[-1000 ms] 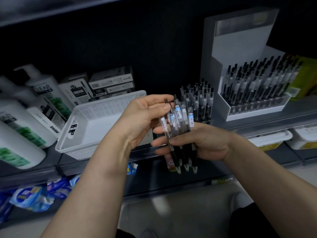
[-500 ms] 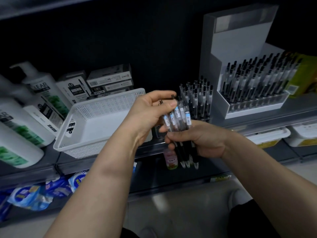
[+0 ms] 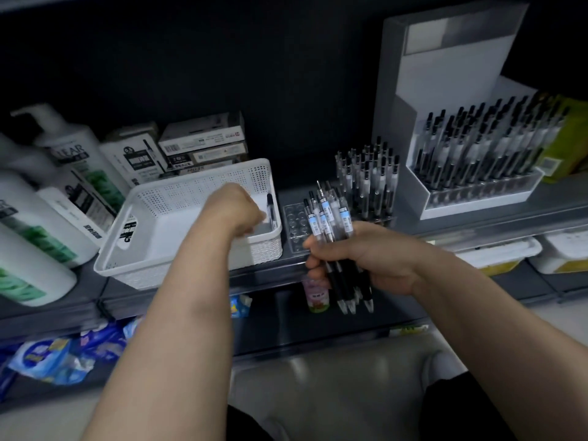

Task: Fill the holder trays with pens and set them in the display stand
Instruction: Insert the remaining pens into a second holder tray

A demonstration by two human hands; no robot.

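My right hand (image 3: 359, 259) grips a bundle of several black-and-clear pens (image 3: 329, 218), tips pointing down, in front of the shelf edge. Over the white perforated basket (image 3: 191, 192), my left hand (image 3: 234, 211) has its fingers curled and pinches a single pen (image 3: 270, 208) upright by the basket's right wall. A clear holder tray (image 3: 296, 226) lies on the shelf between basket and stand; its near holes are bare, and several pens (image 3: 366, 183) stand in its far part. The white display stand (image 3: 445, 90) at the right holds a tray full of pens (image 3: 483, 144).
White pump bottles (image 3: 47, 192) and small boxes (image 3: 203, 141) crowd the shelf to the left and behind the basket. A yellow-green pack (image 3: 569, 141) sits right of the stand. Lower shelves carry blue packets (image 3: 57, 354), a small pink bottle (image 3: 315, 294) and white tubs (image 3: 496, 253).
My left hand drew one pen out of the bundle and carried it left into the white basket. My right hand stayed with the bundle and closed tighter round it.
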